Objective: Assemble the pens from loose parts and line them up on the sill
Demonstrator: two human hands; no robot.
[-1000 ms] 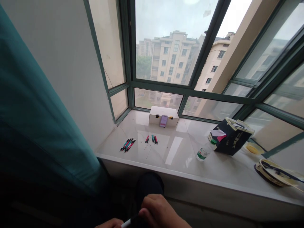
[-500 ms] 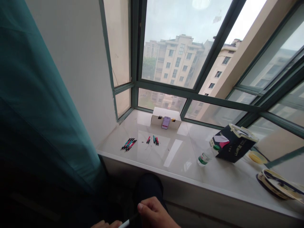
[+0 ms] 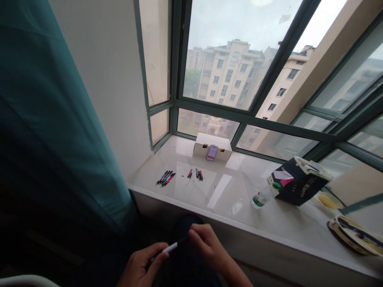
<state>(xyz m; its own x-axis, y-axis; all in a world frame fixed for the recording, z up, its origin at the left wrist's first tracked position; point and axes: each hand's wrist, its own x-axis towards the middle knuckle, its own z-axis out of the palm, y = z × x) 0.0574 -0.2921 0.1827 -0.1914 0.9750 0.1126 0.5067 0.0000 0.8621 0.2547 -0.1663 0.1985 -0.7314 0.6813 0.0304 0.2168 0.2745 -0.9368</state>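
Low over my lap, my left hand [image 3: 144, 261] is closed around a white and black pen [image 3: 170, 248], its white section sticking out past the thumb. My right hand [image 3: 206, 244] pinches the dark far end of the same pen; its tip is hidden by the fingers. Beyond them on the marble sill [image 3: 206, 201] lies a bundle of red, teal and black pens [image 3: 166, 178] on the left. Several shorter pen parts [image 3: 199, 174] and some thin refill-like sticks [image 3: 189, 182] lie to its right.
A white box [image 3: 212, 145] with a purple packet [image 3: 212, 153] before it stands against the window. Farther right are a plastic bottle [image 3: 261, 198], a dark carton [image 3: 300, 181], a yellow-bottomed bowl [image 3: 329, 200] and a round container [image 3: 356, 235]. A teal curtain [image 3: 74, 131] hangs left.
Both hands have risen into fuller view with the pen between them. The whole scene has shifted slightly right as the camera turned. Things on the sill stay put.
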